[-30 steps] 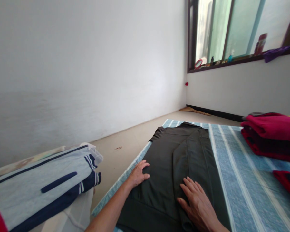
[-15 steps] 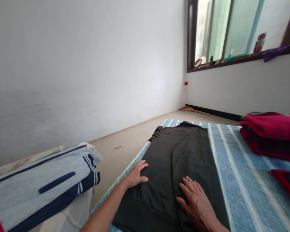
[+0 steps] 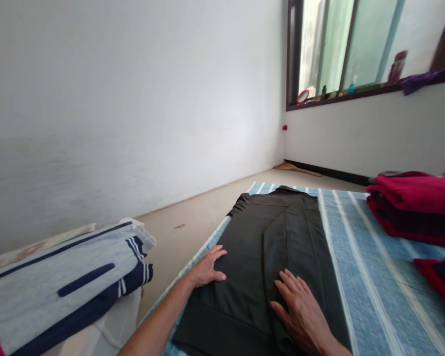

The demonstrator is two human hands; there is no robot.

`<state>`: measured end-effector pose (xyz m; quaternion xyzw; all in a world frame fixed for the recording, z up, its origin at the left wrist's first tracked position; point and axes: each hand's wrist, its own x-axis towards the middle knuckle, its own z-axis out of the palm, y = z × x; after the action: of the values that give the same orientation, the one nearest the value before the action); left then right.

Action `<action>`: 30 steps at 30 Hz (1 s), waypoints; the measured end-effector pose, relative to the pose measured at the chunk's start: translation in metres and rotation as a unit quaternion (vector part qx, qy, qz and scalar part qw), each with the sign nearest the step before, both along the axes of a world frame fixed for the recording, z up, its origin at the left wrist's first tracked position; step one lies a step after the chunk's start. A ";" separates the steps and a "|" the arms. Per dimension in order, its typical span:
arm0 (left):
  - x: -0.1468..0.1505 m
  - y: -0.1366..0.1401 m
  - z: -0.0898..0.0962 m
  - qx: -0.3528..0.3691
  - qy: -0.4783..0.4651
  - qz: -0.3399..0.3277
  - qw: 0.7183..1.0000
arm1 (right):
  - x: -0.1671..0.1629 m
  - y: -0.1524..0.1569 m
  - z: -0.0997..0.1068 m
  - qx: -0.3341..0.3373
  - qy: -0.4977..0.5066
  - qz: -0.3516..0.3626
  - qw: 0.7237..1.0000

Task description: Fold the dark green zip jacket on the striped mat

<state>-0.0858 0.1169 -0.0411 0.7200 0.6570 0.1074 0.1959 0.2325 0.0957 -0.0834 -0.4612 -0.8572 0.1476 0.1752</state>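
A dark shirt-like garment (image 3: 244, 237) lies face down or folded on a blue striped sheet (image 3: 356, 247); one sleeve is laid lengthwise over its body. My left hand (image 3: 206, 267) rests at the garment's left edge, thumb and fingers apart. On the folded sleeve, toward the lower right, my right hand (image 3: 298, 306) lies flat with its fingers stretched out. Neither hand grips the cloth. The near end of the garment runs out of view at the bottom.
A grey and navy jacket (image 3: 85, 282) lies at the left on a white surface. Folded red clothes (image 3: 419, 195) are stacked at the right, with another red garment (image 3: 441, 282) nearer. A broom (image 3: 296, 169) lies by the far wall. The window sill holds a flask (image 3: 397, 67).
Almost nothing differs. Both hands keep their places on the dark garment, and the view has shifted very slightly.
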 end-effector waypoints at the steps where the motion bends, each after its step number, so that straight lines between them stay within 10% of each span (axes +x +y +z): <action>1: 0.000 0.001 0.000 0.001 0.001 0.001 1.000 | 0.000 0.000 0.000 0.001 0.002 -0.001 1.000; 30: 0.050 -0.036 -0.021 0.049 0.136 0.010 0.990 | 0.000 -0.001 0.012 -0.019 0.000 -0.008 1.000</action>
<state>-0.0362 0.0805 -0.0617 0.7301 0.6785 0.0424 0.0688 0.2328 0.0950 -0.0718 -0.4713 -0.8506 0.1624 0.1674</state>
